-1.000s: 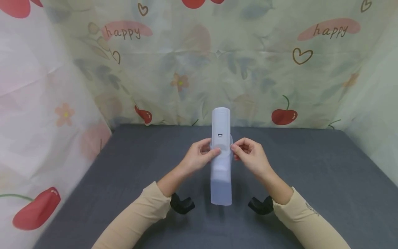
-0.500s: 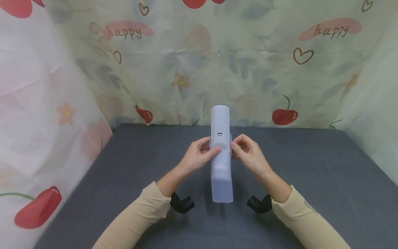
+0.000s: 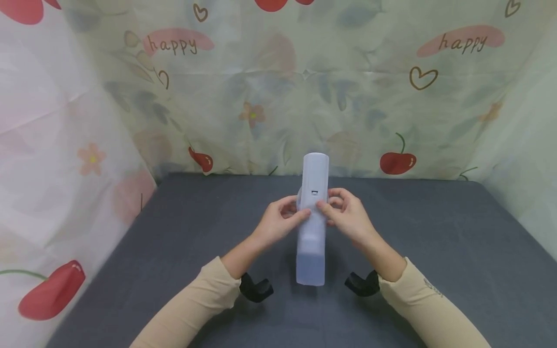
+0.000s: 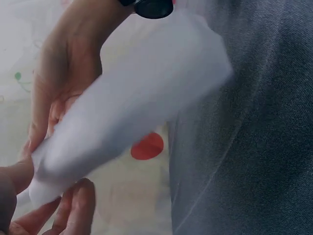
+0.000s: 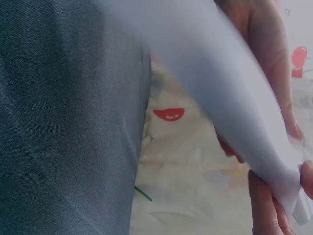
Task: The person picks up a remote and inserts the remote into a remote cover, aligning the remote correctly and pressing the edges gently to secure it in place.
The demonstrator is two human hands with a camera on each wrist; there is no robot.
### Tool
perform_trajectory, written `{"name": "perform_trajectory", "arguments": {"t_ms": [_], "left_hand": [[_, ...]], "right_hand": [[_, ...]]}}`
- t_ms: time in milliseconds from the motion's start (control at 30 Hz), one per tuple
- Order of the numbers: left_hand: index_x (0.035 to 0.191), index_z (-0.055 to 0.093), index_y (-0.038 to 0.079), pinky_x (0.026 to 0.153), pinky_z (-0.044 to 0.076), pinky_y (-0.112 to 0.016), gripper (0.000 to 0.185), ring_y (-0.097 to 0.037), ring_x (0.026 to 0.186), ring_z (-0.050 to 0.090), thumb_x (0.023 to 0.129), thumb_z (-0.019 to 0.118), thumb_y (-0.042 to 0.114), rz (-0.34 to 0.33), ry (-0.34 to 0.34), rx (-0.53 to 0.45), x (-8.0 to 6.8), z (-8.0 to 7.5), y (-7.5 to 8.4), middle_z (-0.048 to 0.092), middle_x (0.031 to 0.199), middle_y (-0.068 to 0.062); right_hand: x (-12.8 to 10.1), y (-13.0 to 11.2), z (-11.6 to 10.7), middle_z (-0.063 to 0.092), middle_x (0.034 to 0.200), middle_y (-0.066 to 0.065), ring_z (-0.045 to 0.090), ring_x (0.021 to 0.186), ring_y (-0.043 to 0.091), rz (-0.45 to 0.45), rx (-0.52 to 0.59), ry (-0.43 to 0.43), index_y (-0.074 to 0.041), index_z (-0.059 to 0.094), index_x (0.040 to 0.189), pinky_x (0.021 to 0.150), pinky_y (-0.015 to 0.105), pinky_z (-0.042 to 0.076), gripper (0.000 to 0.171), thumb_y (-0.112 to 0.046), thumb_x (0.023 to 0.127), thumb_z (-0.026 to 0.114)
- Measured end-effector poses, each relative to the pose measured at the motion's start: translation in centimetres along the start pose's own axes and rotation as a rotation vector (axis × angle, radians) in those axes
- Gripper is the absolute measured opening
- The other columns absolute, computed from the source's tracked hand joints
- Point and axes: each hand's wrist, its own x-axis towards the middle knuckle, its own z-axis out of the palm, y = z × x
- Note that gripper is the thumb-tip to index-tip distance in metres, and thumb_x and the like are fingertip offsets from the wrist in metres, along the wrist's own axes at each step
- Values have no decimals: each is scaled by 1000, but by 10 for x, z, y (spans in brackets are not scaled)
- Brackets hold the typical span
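Observation:
A long white plastic device (image 3: 315,176) with a small dark port on its face and a bluish, translucent lower end is held up above the table, its kind unclear. My left hand (image 3: 278,218) grips its left side, thumb on the front face and fingers behind. From the right, my right hand (image 3: 350,216) pinches it at about the same height, thumb on the face just below the port. The left wrist view shows the body of the device (image 4: 132,88) blurred, both hands at its narrower end. In the right wrist view the device (image 5: 220,83) runs diagonally; its far side is hidden.
A dark grey cloth covers the table (image 3: 209,203). Behind it hangs a pale printed curtain (image 3: 278,87) with cherries and "happy" lettering. Black wrist-camera mounts (image 3: 256,288) stick out under both wrists, inward over the table.
The device's upper end has swung slightly right and lowered a little. My right thumb has moved from the device's right edge onto its front face. My left hand keeps its hold.

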Motion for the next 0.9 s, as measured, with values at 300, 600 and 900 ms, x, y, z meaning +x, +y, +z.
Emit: {"name": "perform_trajectory", "arguments": {"t_ms": [300, 600, 900], "left_hand": [[108, 64, -6, 75, 57, -31, 24, -10, 79, 65, 92, 59, 12, -62, 56, -139, 1, -2, -4, 66, 102, -22], [100, 68, -6, 67, 57, -27, 19, -5, 68, 58, 90, 61, 9, -42, 198, -146, 1, 2, 0, 66, 87, -15], [99, 68, -7, 61, 54, -22, 19, -5, 66, 56, 89, 61, 8, -63, 223, -133, 2, 3, 3, 66, 84, -14]], "right_hand": [[0, -1, -5, 63, 85, -8, 64, 73, 2, -42, 47, 24, 6, 43, 125, 68, 24, 55, 47, -19, 91, 61], [1, 1, -4, 57, 120, 31, 65, 83, 2, -84, 39, -65, 3, 40, 131, 74, 31, 57, 45, -17, 94, 56], [1, 4, -6, 57, 120, 32, 66, 93, 16, -66, 5, -150, 0, 39, 133, 80, 43, 56, 47, -21, 94, 56]]}}
